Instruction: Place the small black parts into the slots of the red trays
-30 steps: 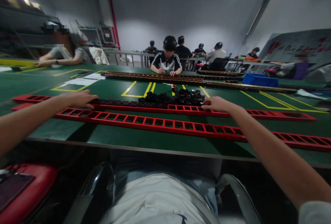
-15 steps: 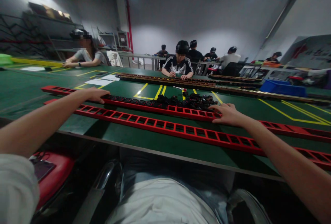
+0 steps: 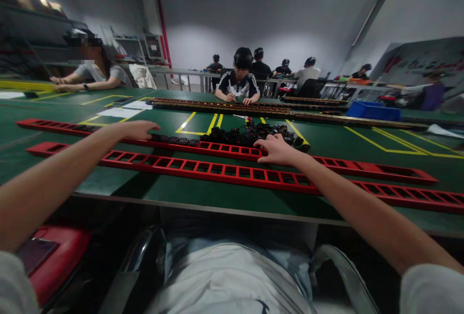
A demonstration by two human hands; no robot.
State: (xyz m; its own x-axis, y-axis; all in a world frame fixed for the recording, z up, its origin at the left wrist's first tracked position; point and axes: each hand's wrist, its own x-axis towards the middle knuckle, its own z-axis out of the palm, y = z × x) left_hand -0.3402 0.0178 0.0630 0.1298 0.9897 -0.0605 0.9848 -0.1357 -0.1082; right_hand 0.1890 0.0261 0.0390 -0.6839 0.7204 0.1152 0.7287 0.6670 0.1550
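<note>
Black modules (image 3: 228,136) behind the far red frame (image 3: 217,154) could be scattered by the spread right hand (image 3: 277,150); left hand's (image 3: 139,130) grip cannot be told.

This place can be told to be a workshop, like a small factory. A long, flat green table (image 3: 181,191) is marked with thin yellow lines (image 3: 402,151). Two long red frames shaped like ladders (image 3: 232,177) and a heap of small black parts (image 3: 232,136) are laid on it. A blue plastic bin (image 3: 373,111) is set farther back. People in dark headgear (image 3: 237,87) are seated at tables. By the plain pale wall (image 3: 290,14), a thin red pipe (image 3: 162,19) is seen.
</note>
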